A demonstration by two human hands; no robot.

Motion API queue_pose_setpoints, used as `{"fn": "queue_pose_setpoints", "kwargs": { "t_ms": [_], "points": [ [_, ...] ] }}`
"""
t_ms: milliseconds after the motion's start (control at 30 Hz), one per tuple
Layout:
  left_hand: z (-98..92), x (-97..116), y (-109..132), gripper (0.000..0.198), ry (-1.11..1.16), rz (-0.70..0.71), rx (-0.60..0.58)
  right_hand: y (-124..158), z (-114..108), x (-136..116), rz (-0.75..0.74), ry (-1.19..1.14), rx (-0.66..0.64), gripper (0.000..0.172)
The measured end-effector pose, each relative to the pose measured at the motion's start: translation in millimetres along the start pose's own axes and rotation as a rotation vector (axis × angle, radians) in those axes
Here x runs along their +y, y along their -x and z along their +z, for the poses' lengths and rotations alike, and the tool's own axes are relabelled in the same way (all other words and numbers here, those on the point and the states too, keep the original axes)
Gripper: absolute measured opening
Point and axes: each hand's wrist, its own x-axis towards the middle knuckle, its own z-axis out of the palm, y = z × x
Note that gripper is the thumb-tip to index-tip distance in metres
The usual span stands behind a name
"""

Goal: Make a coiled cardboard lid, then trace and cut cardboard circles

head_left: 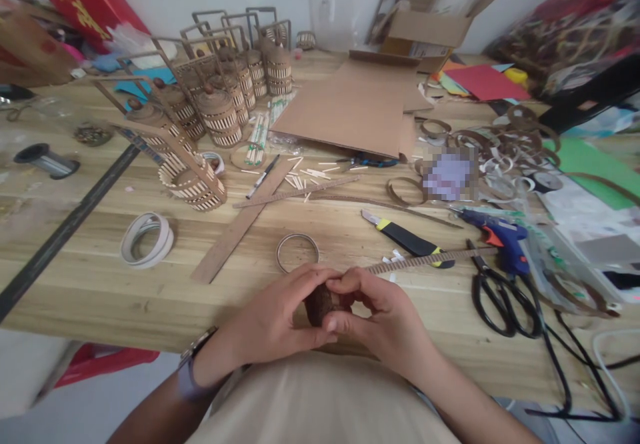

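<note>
Close to my body at the table's front edge, both hands grip a small dark brown coil (319, 305), apparently of corrugated cardboard. My left hand (273, 314) curls around its left side. The thumb and fingers of my right hand (377, 314) pinch it from the right. A ridged cardboard strip (430, 258) runs out to the right from behind my right hand; whether it joins the coil is hidden. Just beyond my fingers lies a thin ring (278, 252). A yellow and black utility knife (407, 239) rests past the strip.
Black scissors (505, 304) and a blue glue gun (507, 234) lie at right, near curled paper strips (500, 141). Small slatted baskets with handles (220, 119) crowd the back left. Cardboard sheets (350, 107), matchsticks (310, 176) and a white tape roll (147, 241) also occupy the table.
</note>
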Motion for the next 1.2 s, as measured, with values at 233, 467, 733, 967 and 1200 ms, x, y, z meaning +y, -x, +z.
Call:
{"fn": "queue_pose_setpoints", "kwargs": {
  "t_ms": [233,467,733,967,1200],
  "points": [
    [8.4,-3.8,6.5,0.070,0.011,-0.124,0.048,0.7,4.3,3.5,-0.011,0.022,-0.029,0.038],
    [6.8,-10.7,15.1,0.054,-0.040,-0.182,0.103,-14.1,-3.5,27.3,-0.048,0.154,-0.134,0.016],
    [-25.4,-21.0,29.0,0.047,-0.084,-0.300,0.257,-41.7,-8.4,48.9,-0.367,0.855,-0.191,0.022],
    [-36.2,-22.1,31.6,0.054,-0.146,-0.311,0.118,-50.0,9.6,45.1,-0.350,0.937,-0.298,0.009],
    [-45.8,-18.9,24.3,0.064,-0.166,-0.230,-0.198,-51.2,-14.6,22.2,-0.420,0.683,-0.228,0.011]
  ]
}}
